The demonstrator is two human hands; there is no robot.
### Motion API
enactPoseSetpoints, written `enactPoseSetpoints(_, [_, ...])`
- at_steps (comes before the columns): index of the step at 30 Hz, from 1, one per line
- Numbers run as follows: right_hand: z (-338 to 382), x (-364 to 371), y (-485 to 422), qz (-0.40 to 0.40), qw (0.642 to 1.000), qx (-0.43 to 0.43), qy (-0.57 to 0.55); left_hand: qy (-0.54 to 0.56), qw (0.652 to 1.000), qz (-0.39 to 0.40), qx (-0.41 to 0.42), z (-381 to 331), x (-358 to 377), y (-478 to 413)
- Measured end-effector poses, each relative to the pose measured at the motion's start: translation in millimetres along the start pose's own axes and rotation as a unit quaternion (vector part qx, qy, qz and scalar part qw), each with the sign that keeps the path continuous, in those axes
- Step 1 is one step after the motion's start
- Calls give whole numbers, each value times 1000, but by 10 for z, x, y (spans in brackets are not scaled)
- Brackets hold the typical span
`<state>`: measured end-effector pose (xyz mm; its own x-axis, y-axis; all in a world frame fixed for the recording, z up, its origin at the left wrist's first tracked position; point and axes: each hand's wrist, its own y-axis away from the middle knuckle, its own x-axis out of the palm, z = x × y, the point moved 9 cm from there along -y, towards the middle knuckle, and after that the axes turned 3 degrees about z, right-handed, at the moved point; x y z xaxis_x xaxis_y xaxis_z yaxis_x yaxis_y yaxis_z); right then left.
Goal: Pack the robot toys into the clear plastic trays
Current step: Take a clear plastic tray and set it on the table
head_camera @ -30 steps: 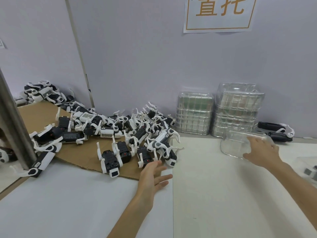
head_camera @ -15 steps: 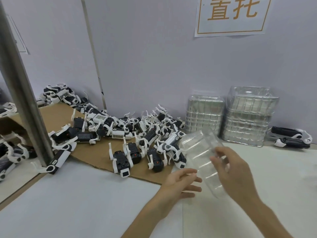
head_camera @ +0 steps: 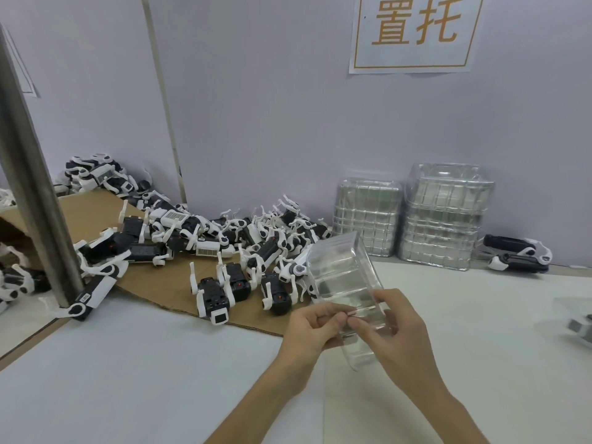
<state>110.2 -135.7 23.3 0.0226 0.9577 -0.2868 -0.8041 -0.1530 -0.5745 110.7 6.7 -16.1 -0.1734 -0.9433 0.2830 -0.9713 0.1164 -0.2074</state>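
Nearest me, at 6 o'clock, both hands meet over the white table (head_camera: 128,379). The left hand (head_camera: 312,328) and right hand (head_camera: 397,334) each pinch the near rim of one clear tray (head_camera: 341,270) between thumb and forefinger. The tray is held off the table, tilted on end, its far rim pointing to 12 o'clock. It is empty.

At 3 o'clock, cut by the frame edge, lies a second tray (head_camera: 573,307) with a grey part (head_camera: 581,328) in it. What the part is, I cannot tell.

From 9 to 11 o'clock of the held tray, a cardboard sheet (head_camera: 173,283) carries the toys (head_camera: 243,238) in a loose heap, black and white, legs tangled. One toy (head_camera: 213,296) stands at the sheet's near edge. A steel pole (head_camera: 35,193) rises at 9 o'clock, with more toys lying round its foot.

Against the wall at 1 o'clock stand two stacks of nested trays, a lower stack (head_camera: 366,216) and a taller stack (head_camera: 445,216), just beside each other. Whether anything lies inside them I cannot tell. A single toy (head_camera: 515,254) lies at 2 o'clock, near the taller stack. A sign (head_camera: 415,32) hangs on the wall above.
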Motion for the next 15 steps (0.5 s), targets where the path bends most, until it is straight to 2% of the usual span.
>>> enactPoseSetpoints(11, [76,13,3,-6,1000,-18,-22,-9,999,-44,6,-11,-149,-13])
enactPoseSetpoints(15, [39,-25,1,-17,999,-8,-31,6,1000,-18,3,-22,-60,-9])
